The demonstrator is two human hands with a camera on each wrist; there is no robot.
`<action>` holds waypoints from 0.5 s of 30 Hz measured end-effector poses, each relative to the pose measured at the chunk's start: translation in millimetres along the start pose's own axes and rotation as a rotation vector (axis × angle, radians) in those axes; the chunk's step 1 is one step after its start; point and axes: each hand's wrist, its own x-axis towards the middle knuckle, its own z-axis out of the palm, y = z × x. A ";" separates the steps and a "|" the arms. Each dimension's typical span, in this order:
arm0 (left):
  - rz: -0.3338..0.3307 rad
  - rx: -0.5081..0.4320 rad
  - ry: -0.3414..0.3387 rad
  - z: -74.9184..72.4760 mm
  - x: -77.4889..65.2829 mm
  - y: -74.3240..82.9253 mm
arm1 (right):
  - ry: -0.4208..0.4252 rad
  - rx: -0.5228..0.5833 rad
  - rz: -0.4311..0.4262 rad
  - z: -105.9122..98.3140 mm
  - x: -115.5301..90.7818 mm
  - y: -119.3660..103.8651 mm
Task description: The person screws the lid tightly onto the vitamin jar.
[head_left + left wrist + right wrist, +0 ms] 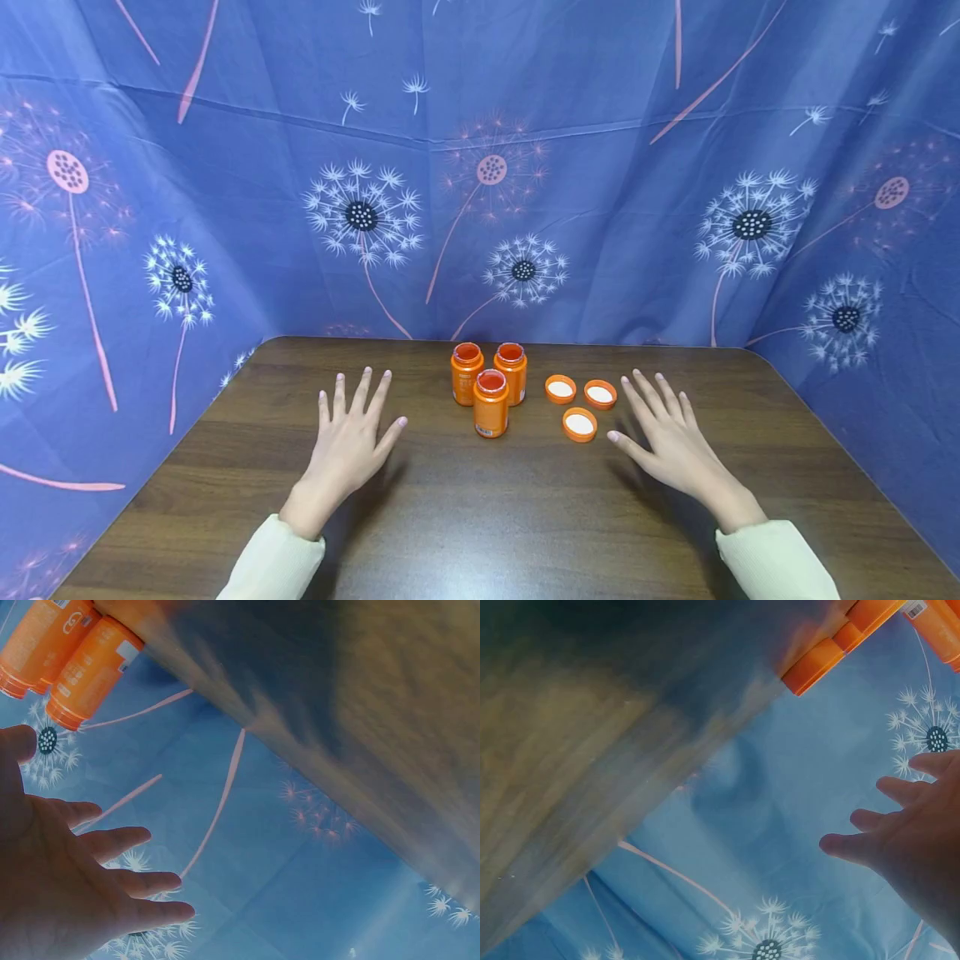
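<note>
Three uncapped orange bottles stand grouped near the middle back of the table: a left bottle (463,385), a right bottle (516,383) and a front bottle (491,414). To their right lie three orange screw caps with white insides facing up: one cap (560,389), a second cap (601,394) and a nearer cap (580,425). Left of the bottles, my left hand (348,446) spreads its fingers palm down over the table, holding nothing. My right hand (671,446) is likewise spread and empty, its fingertips close to the caps. In the left wrist view, orange bottles (90,671) show beyond the thumb.
The dark wooden table (450,525) has rounded far corners. A blue cloth (600,167) with a dandelion print hangs behind it and along both sides. Pale sleeves (273,562) cover both forearms.
</note>
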 end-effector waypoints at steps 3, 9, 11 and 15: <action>0.009 0.013 0.003 0.3 2.9 3.6 | -0.014 0.003 0.001 -0.8 3.0 -1.3; 0.034 0.011 0.003 0.1 9.0 14.1 | -0.049 0.006 0.012 -0.2 10.5 -3.9; 0.045 0.010 0.002 0.5 11.1 18.1 | -0.057 0.009 0.016 0.9 12.8 -4.6; 0.069 0.009 -0.001 3.2 14.7 26.2 | -0.069 0.006 0.018 4.6 17.7 -5.3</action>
